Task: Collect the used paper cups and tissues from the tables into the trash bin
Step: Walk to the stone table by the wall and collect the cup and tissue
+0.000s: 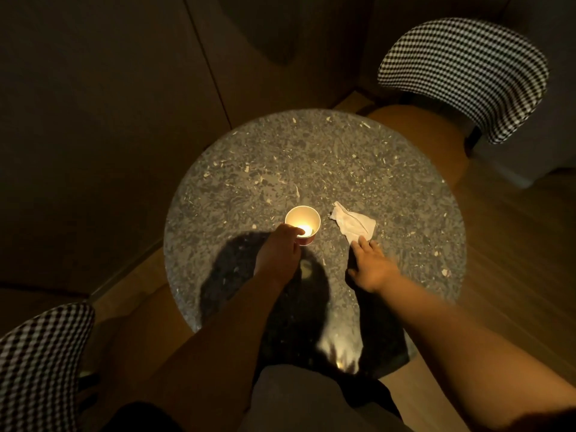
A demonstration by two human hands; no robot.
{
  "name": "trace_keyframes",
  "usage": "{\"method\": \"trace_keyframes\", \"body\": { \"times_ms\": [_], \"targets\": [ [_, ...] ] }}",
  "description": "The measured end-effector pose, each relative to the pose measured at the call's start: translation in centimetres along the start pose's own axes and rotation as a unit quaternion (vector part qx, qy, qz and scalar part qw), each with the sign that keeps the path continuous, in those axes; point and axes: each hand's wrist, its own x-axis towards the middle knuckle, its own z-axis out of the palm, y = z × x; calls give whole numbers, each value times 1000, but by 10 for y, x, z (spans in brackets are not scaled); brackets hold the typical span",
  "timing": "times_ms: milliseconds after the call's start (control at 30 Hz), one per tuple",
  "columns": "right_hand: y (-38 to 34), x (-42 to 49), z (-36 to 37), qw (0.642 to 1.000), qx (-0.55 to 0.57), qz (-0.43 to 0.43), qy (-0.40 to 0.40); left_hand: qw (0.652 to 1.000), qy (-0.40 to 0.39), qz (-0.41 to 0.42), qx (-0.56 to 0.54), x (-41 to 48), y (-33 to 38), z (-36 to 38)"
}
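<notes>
A paper cup [301,217] with a red outside and a white inside stands upright near the middle of the round speckled table [314,157]. My left hand [279,249] grips the cup at its near rim, thumb inside. To its right a crumpled white tissue [352,224] lies flat on the table. My right hand [372,265] reaches toward it with fingers stretched out, the fingertips touching the tissue's near edge.
A chair with a checkered back [464,76] and an orange seat [427,135] stands at the table's far right. Another checkered chair back [40,360] is at the near left. Wooden floor [514,244] lies to the right, dark wall panels behind.
</notes>
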Motion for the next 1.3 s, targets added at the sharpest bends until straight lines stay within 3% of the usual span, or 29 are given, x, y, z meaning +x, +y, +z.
{"method": "trace_keyframes", "body": {
  "times_ms": [233,400,600,900,1133,1300],
  "targets": [
    [3,-1,7,990,14,-18,138,1000,9,25,2,7,2,2],
    [9,-2,5,974,107,55,191,999,3,37,4,0,5,-1],
    [13,5,12,970,156,102,154,998,16,60,11,-7,6,-11],
    [11,-17,44,956,189,137,175,995,6,95,31,-20,7,-12],
    [10,-64,24,842,394,147,339,982,65,178,0,-24,26,-19],
    [23,-150,12,795,417,149,415,965,65,251,-29,-46,52,-35]
  ]
}}
